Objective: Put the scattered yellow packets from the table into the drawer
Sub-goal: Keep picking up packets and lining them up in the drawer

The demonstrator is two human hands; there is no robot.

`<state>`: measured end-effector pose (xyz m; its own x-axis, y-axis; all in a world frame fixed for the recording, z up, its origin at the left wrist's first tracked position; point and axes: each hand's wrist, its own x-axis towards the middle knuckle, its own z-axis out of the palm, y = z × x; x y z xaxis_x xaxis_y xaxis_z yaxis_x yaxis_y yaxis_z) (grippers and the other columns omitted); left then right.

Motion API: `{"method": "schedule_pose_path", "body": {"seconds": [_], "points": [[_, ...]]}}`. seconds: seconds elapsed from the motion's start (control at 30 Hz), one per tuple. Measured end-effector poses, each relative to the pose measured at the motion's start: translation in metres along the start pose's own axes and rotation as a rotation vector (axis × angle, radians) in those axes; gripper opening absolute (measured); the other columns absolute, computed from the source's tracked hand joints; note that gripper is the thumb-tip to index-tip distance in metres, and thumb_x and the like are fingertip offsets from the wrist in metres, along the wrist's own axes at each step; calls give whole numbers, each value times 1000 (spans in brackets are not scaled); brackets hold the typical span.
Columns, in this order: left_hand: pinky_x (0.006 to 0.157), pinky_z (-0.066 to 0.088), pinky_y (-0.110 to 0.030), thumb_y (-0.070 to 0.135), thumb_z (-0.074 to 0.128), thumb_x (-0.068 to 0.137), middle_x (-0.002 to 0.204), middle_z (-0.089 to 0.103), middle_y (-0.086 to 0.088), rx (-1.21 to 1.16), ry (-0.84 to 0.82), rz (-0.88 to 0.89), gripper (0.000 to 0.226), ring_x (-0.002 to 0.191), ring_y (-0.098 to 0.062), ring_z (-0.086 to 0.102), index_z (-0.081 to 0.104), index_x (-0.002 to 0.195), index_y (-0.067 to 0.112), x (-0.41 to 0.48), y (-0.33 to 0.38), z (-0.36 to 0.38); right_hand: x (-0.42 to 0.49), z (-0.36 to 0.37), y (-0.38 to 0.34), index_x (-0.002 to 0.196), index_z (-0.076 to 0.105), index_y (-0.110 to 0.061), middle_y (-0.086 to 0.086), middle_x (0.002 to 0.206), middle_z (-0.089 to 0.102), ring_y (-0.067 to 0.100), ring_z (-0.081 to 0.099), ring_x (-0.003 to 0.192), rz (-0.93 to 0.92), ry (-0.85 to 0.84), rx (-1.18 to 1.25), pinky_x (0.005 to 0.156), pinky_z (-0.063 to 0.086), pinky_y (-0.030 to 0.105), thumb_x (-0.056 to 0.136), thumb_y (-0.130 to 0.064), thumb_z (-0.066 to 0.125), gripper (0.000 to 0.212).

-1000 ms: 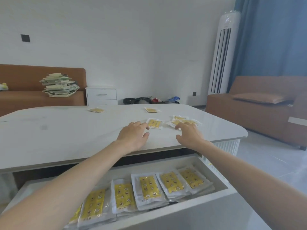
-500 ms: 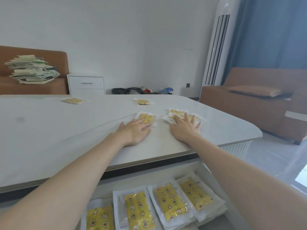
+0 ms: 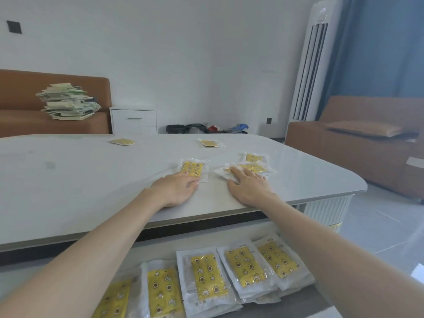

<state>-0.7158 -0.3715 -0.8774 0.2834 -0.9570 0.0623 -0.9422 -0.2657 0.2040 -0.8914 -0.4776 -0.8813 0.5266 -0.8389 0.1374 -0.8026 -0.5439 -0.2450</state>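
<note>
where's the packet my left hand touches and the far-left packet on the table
yellow plastic packet (image 3: 192, 167) touched by left hand (image 3: 175, 189): head view, yellow middle
far-left yellow plastic packet (image 3: 121, 141): head view, yellow middle

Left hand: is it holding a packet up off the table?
No, the left hand presses flat on a packet lying on the table.
</note>
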Motion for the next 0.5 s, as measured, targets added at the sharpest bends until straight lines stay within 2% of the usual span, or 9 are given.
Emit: {"method": "schedule_pose_path", "body": {"seconds": [0.17,0.27,0.4,0.5], "points": [[115,24,-33,39,24,101,156,24,-2,0,85,-126,44,142,-23,27,36,144,33,-51,-40,-11,-25,7,-50,150,15,-35,-1,159,12,30,9,145,-114,-78,63,118,7,45,98,-34,24,53],[111,31,-33,36,27,101,150,35,-2,-6,124,-196,43,136,-24,36,43,140,30,-81,-65,-19,-37,14,-86,150,16,-35,-3,159,13,29,8,146,-226,-119,109,118,5,46,98,-28,23,53],[99,41,-33,32,33,99,135,48,-3,-7,204,-269,37,123,-24,48,54,130,29,-116,-93,-28,-52,23,-133,145,27,-34,-3,154,25,26,18,142,-325,-136,166,116,12,46,95,-32,28,50],[87,42,-32,29,35,98,124,50,-2,1,272,-317,32,114,-24,50,57,121,29,-138,-107,-32,-58,24,-157,137,37,-35,-1,148,34,26,30,136,-350,-173,262,114,14,49,89,-38,41,47]]}}
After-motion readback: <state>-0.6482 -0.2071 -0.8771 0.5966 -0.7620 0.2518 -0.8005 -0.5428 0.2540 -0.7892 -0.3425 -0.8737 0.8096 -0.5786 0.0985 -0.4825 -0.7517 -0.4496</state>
